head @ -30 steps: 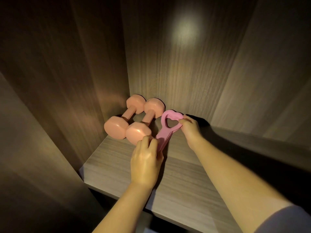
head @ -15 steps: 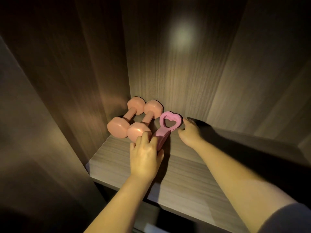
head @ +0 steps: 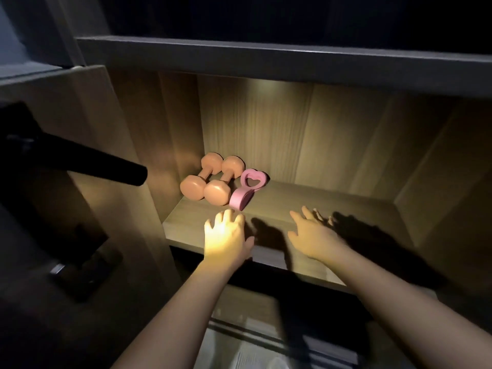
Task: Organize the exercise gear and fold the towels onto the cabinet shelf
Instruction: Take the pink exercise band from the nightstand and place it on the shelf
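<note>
Two peach dumbbells (head: 210,179) lie side by side at the back left of the wooden cabinet shelf (head: 346,209). A pink heart-shaped exerciser (head: 246,191) lies against the right dumbbell, its heart loop toward the back wall. My left hand (head: 226,234) hovers open over the shelf's front edge, just short of the pink piece and touching nothing. Open too, my right hand (head: 311,233) has its fingers spread above the middle of the shelf. No towels are in view.
A black bar (head: 106,166) juts in from the left at shelf height, attached to a dark machine with a base (head: 85,267) on the floor. The shelf above (head: 266,57) overhangs the opening. Bare shelf stretches to the right of the gear.
Both hands have let go of the pink exerciser and drawn back toward the shelf's front edge. The exerciser now lies beside the dumbbells. The view has pulled back from the cabinet.
</note>
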`<control>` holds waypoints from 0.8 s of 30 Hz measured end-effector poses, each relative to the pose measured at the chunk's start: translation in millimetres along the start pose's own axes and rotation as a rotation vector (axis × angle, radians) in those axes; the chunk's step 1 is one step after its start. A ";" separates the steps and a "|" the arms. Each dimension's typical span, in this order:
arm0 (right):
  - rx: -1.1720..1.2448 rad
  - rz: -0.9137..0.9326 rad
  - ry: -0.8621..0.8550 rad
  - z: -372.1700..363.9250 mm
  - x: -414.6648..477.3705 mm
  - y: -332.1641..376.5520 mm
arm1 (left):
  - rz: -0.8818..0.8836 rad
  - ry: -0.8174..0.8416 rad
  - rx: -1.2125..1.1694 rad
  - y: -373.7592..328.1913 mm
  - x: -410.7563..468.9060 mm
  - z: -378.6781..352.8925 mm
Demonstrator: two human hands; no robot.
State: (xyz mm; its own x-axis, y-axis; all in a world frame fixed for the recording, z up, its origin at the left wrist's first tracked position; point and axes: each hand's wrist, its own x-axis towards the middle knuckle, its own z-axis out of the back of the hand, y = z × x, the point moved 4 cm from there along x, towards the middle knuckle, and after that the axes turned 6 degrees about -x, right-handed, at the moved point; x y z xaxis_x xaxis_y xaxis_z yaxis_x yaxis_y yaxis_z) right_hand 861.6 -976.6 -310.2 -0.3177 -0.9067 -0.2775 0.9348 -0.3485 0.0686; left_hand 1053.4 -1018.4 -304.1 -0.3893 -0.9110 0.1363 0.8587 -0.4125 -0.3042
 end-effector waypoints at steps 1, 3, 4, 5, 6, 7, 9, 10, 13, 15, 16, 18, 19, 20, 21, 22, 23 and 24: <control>-0.010 0.015 -0.037 -3.5 -20.9 -2.4 | -0.014 -0.001 -0.014 -3.6 -14.9 4.2; -0.057 0.044 -0.121 -12.9 -57.3 -6.0 | -0.051 -0.017 -0.028 -10.0 -43.0 10.5; -0.071 0.062 -0.140 -18.4 -70.4 -6.8 | -0.067 -0.025 -0.031 -12.4 -53.6 11.7; -0.073 0.081 -0.146 -23.5 -79.8 -7.0 | -0.078 -0.026 -0.035 -14.4 -62.2 11.9; -0.067 0.094 -0.158 -26.6 -85.5 -6.4 | -0.086 -0.030 -0.042 -16.4 -68.6 11.8; -0.067 0.101 -0.184 -27.0 -87.9 -5.8 | -0.095 -0.044 -0.049 -18.6 -72.4 11.7; -0.093 0.119 -0.224 -23.3 -85.0 -3.8 | -0.096 -0.050 -0.057 -22.3 -73.1 11.0; -0.104 0.129 -0.227 -21.1 -81.5 -2.5 | -0.093 -0.040 -0.059 -23.7 -70.1 10.1; -0.091 0.150 -0.213 -12.7 -65.7 1.5 | -0.090 -0.005 -0.048 -26.7 -53.4 11.8; -0.097 0.174 -0.188 3.0 -58.5 4.7 | -0.082 0.021 -0.049 -29.0 -37.9 23.0; -0.087 0.181 -0.169 12.8 -60.1 5.6 | -0.075 0.046 -0.045 -31.1 -32.8 31.6; -0.041 0.177 -0.122 30.3 -73.5 5.9 | -0.055 0.120 -0.036 -37.4 -30.0 50.9; -0.021 0.174 -0.084 38.7 -84.1 5.0 | -0.039 0.174 -0.030 -41.8 -31.4 61.8; -0.006 0.166 -0.047 46.8 -95.8 3.5 | -0.030 0.228 -0.022 -46.9 -33.7 72.7; 0.006 0.155 -0.009 54.1 -109.1 1.1 | -0.027 0.284 -0.013 -52.8 -38.0 82.2; 0.022 0.137 0.029 60.6 -124.1 -2.1 | -0.026 0.343 -0.003 -59.0 -44.0 91.5; 0.042 0.118 0.062 67.5 -139.0 -6.0 | -0.033 0.399 0.008 -65.3 -49.8 101.0; 0.060 0.104 0.100 74.2 -154.0 -10.1 | -0.041 0.462 0.017 -70.9 -55.2 110.3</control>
State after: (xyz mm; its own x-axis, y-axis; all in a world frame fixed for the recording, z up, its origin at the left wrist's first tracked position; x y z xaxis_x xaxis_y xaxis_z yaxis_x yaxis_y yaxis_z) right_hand 889.2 -851.1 -197.0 -0.1994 -0.9117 -0.3593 0.9497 -0.2702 0.1586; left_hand 1050.7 -939.0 -186.1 -0.5275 -0.7994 -0.2875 0.8433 -0.4519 -0.2909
